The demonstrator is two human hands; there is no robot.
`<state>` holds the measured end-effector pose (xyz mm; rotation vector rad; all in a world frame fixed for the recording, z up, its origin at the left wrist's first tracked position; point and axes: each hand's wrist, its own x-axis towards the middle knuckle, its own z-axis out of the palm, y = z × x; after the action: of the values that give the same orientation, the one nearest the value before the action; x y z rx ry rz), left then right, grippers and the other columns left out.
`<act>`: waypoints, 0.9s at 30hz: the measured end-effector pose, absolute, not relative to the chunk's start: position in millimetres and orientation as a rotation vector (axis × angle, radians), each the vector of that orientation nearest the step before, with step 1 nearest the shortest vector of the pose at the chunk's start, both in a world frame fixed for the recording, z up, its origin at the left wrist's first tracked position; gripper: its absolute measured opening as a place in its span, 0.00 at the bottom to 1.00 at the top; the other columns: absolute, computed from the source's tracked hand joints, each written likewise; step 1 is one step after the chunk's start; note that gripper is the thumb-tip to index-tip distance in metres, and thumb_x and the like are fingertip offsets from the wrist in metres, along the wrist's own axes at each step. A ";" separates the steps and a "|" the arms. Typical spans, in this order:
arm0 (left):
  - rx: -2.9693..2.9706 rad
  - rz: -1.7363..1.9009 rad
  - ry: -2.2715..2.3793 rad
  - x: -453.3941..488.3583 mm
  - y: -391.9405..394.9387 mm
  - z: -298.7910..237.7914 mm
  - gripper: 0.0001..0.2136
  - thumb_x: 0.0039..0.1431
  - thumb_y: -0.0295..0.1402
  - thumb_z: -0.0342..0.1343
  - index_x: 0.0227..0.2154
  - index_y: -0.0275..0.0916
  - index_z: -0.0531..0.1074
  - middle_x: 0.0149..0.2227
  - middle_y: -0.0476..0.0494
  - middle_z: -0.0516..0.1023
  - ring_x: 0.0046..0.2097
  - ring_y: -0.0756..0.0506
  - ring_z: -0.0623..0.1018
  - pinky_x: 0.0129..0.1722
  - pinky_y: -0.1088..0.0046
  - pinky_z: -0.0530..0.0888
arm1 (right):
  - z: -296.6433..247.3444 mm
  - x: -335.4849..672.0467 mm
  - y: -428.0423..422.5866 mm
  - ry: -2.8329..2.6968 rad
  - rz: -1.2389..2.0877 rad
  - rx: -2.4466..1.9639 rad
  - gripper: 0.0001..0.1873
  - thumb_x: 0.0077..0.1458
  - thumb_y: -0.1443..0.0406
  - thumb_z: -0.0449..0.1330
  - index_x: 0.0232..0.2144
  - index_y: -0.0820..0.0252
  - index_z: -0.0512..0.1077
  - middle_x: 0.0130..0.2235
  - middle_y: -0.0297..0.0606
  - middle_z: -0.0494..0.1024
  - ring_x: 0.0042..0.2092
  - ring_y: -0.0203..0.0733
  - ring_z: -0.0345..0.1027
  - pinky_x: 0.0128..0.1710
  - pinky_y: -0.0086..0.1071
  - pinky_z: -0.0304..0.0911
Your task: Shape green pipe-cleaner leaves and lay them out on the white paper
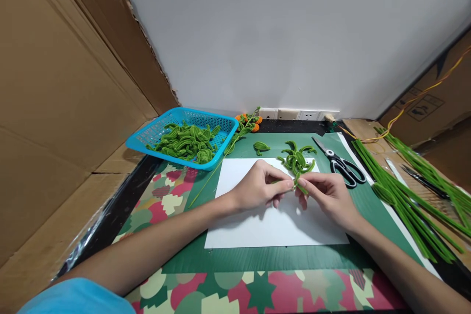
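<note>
The left hand and right hand meet over the white paper, toward its far right part. The fingers of each are pinched together, thumb against forefinger, on a small green piece between them; the remaining fingers curl loosely beneath. Just beyond the piece is a cluster of curled green leaves, at the paper's far edge; whether the two are joined I cannot tell.

A single leaf lies on the green mat, left of the cluster and beyond the paper. Right of the cluster lie black-handled scissors, blades pointing far and left. The green mat rests over a patterned mat, which shows along the near and left sides.

At the far left, a blue basket holds a heap of leaves. Just beside its right side lies a long stem with orange flowers at its far end. On the right side of the surface lies a bunch of green stems, and further right are more stems.
</note>
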<state>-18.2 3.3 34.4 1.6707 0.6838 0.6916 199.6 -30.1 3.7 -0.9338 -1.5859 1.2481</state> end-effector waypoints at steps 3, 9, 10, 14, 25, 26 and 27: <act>1.230 0.662 0.692 -15.8 5.1 34.3 0.13 0.62 0.38 0.64 0.29 0.32 0.79 0.21 0.49 0.73 0.20 0.50 0.75 0.17 0.77 0.66 | 4.3 199.2 -35.2 -1.584 1.061 -0.911 0.08 0.69 0.62 0.63 0.37 0.59 0.80 0.27 0.34 0.79 0.25 0.35 0.73 0.28 0.28 0.70; 1.204 0.648 0.708 -14.2 3.2 37.2 0.16 0.59 0.39 0.68 0.23 0.31 0.76 0.20 0.48 0.73 0.20 0.50 0.76 0.16 0.79 0.67 | 3.9 201.8 -38.1 -1.843 0.355 -0.815 0.14 0.63 0.76 0.64 0.48 0.58 0.79 0.39 0.40 0.84 0.34 0.38 0.79 0.35 0.30 0.76; 1.195 0.642 0.716 -13.6 2.3 38.1 0.16 0.58 0.39 0.68 0.23 0.31 0.77 0.20 0.48 0.73 0.19 0.50 0.75 0.16 0.80 0.66 | 3.6 203.0 -37.1 -1.892 0.226 -0.777 0.15 0.62 0.77 0.64 0.48 0.59 0.79 0.38 0.41 0.84 0.35 0.39 0.80 0.36 0.30 0.76; 1.093 0.640 0.737 -10.2 -2.5 41.6 0.14 0.56 0.38 0.69 0.25 0.31 0.78 0.19 0.49 0.72 0.18 0.51 0.74 0.14 0.80 0.65 | 2.2 208.2 -33.7 -1.980 -0.138 -0.703 0.17 0.62 0.79 0.63 0.49 0.59 0.79 0.37 0.42 0.86 0.34 0.39 0.80 0.33 0.28 0.74; 1.227 0.615 0.728 -10.9 -4.6 49.2 0.18 0.57 0.40 0.69 0.21 0.32 0.75 0.18 0.48 0.72 0.18 0.52 0.73 0.15 0.80 0.66 | 4.5 212.7 -33.4 -2.020 -0.204 -0.676 0.22 0.64 0.75 0.62 0.57 0.55 0.77 0.39 0.43 0.86 0.35 0.43 0.82 0.33 0.33 0.76; 1.263 0.600 0.728 -11.6 -4.5 50.1 0.18 0.58 0.39 0.69 0.20 0.32 0.75 0.17 0.48 0.72 0.18 0.52 0.72 0.15 0.80 0.65 | 3.6 213.2 -32.2 -2.025 -0.193 -0.661 0.21 0.65 0.75 0.61 0.57 0.56 0.77 0.39 0.44 0.86 0.36 0.44 0.82 0.34 0.34 0.76; 1.291 0.588 0.732 -12.1 -4.9 51.0 0.17 0.58 0.39 0.68 0.20 0.32 0.75 0.17 0.48 0.72 0.17 0.52 0.72 0.15 0.80 0.65 | 2.6 213.5 -31.3 -2.033 -0.183 -0.646 0.20 0.66 0.74 0.60 0.57 0.57 0.77 0.39 0.45 0.86 0.37 0.45 0.82 0.35 0.34 0.76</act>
<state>-12.1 -4.9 51.0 1.2907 0.7316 0.5876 213.5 -31.3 2.6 -0.6463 -2.0331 -0.1829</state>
